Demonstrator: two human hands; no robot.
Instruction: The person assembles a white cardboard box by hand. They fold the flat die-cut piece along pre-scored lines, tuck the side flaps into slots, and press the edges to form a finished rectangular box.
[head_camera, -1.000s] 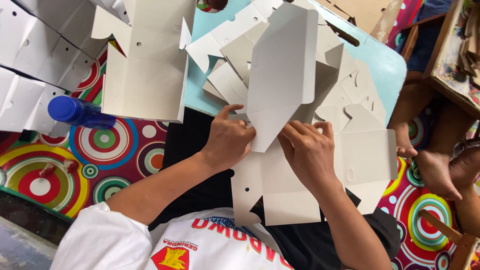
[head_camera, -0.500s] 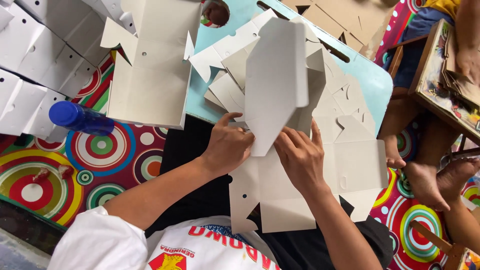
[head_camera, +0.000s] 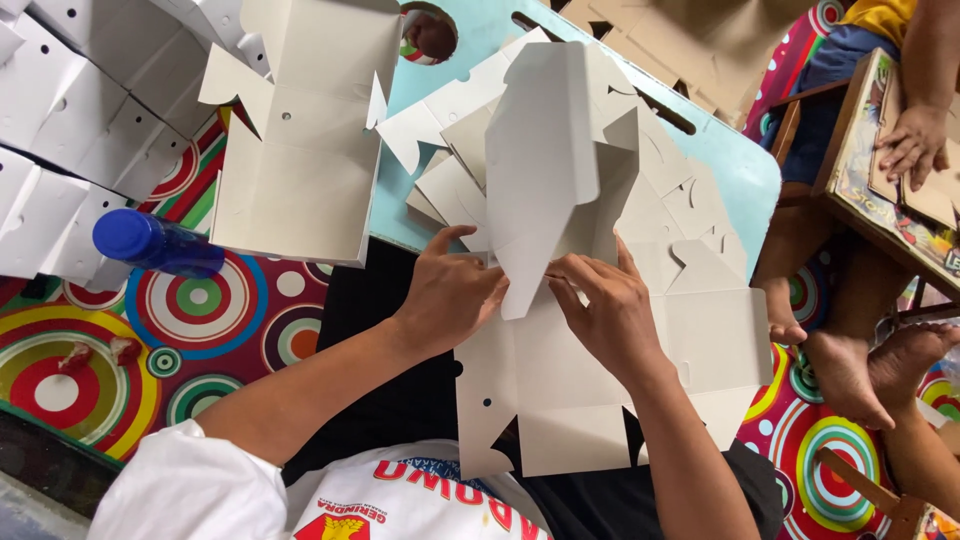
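Left hand: I saw my left hand (head_camera: 452, 290) at centre frame, fingers pinched on the lower edge of the raised flap (head_camera: 540, 170).
Right hand: my right hand (head_camera: 607, 310) lay just right of it, fingers pressed together on the same fold.
Blank: the grey carton blank (head_camera: 560, 400) lay flat over my lap, centre to lower right, its flap standing up toward the top.
Counter: a teal counter (head_camera: 740, 175) at upper centre carried more loose blanks.
Box: a folded box (head_camera: 290, 150) sat at upper left.
Bottle: a blue bottle (head_camera: 155, 243) lay on the patterned mat (head_camera: 200, 300) at left.
Other person: a hand (head_camera: 910, 140) rested on a board at upper right.
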